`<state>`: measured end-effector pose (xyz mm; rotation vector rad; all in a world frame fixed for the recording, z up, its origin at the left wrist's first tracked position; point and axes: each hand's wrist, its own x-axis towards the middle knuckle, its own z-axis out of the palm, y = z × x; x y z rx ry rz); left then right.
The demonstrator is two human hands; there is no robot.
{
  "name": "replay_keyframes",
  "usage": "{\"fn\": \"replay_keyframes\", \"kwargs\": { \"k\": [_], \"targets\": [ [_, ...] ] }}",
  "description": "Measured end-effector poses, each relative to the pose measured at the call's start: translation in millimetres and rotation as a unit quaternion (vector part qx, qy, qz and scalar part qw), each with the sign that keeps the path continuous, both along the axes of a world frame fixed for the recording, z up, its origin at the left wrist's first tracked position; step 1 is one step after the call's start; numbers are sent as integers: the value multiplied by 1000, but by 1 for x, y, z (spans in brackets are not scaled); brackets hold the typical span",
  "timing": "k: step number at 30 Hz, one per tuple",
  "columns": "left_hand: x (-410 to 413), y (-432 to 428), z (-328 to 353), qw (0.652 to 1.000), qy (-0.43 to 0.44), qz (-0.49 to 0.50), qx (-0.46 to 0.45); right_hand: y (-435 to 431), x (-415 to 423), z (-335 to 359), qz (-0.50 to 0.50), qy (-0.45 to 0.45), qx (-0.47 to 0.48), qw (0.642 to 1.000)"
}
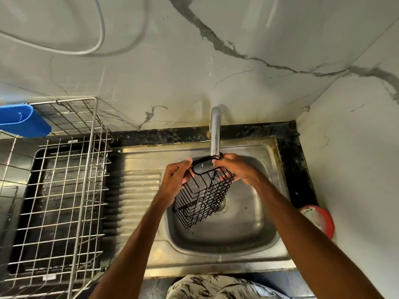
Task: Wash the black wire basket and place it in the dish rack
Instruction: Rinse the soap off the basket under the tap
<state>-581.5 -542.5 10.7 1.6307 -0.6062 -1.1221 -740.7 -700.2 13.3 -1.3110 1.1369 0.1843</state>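
The black wire basket [203,196] hangs tilted over the steel sink bowl [244,225], its black hook handle up under the tap [215,131]. A thin stream of water runs from the tap into the basket. My left hand [176,176] grips the basket's upper left rim. My right hand [235,167] holds the top right rim and the handle. The metal dish rack [58,186] stands on the counter to the left of the sink.
A blue plastic holder [23,120] hangs on the rack's far left corner. A red-rimmed container [319,219] sits on the black counter at the sink's right. The ribbed drainboard [138,190] lies between rack and bowl. Marble walls close in behind and right.
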Motion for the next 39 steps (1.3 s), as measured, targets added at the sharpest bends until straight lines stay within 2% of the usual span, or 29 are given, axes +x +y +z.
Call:
{"fn": "replay_keyframes", "kwargs": {
  "k": [3, 5, 8, 10, 13, 16, 21, 25, 29, 32, 35, 39],
  "targets": [
    [9, -1, -2, 998, -49, -41, -4, 4, 4, -3, -49, 7, 9, 999],
    [18, 1, -4, 985, -156, -72, 16, 8, 7, -3, -32, 24, -26, 999],
    [17, 5, -3, 935, -342, -59, 67, 19, 13, 0, -12, 32, -120, 992],
    [1, 3, 2, 914, -386, -44, 121, 24, 17, -3, -27, 40, -166, 985],
    [-19, -2, -3, 901, -381, -83, 189, 25, 22, -2, -30, 64, -207, 976],
    [-23, -11, -11, 912, -318, -86, 246, 21, 24, 4, -34, 81, -248, 965],
    [-18, -26, -1, 911, -295, -93, 273, 21, 30, 6, -44, 70, -257, 963],
    [-4, -27, 2, 916, -243, -106, 303, 19, 29, 13, -11, 58, -247, 967],
    [6, -19, -5, 924, -201, -79, 315, 16, 23, 22, 13, -3, -214, 977],
    [12, -12, -13, 935, -145, -46, 322, 26, 14, 22, 46, -25, -294, 954],
    [11, -9, -14, 941, -93, -21, 326, 45, 6, 13, 26, -19, -368, 929],
    [4, -16, -10, 937, -69, 21, 342, 77, 9, 12, 139, -48, -325, 934]
  ]
}}
